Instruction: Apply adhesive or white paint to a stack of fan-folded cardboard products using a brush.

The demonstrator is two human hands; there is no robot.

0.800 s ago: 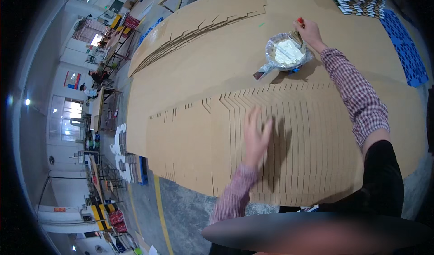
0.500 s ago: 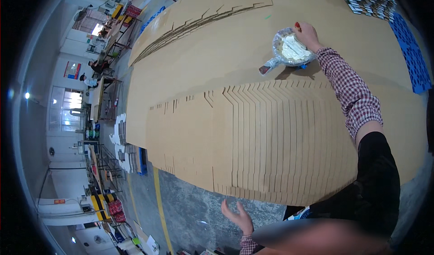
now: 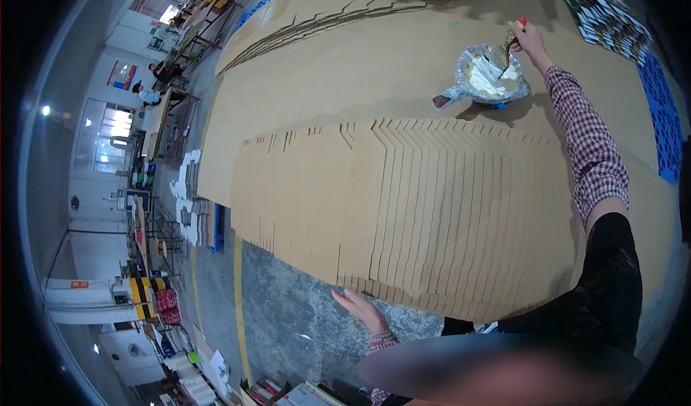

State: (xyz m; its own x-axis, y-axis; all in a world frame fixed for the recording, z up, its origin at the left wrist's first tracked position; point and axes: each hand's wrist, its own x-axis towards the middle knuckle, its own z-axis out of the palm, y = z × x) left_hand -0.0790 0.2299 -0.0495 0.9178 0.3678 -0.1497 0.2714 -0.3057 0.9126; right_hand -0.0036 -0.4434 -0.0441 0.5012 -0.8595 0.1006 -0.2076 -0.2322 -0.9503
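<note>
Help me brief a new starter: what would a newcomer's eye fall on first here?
Probably the overlapping brown cardboard sheets fanned across the middle. Beyond them, towards the upper right, white paste stands out in a plastic-wrapped pan, where the right grip holds what looks like a red-ended brush. The bright blue strip at the far right catches the eye too.

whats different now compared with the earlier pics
The left hand moved from above the fanned cardboard sheets back toward the wearer, to their near edge. The far cardboard stack now blurs at its right end. The right hand still holds the brush at the plastic-wrapped pan.
</note>
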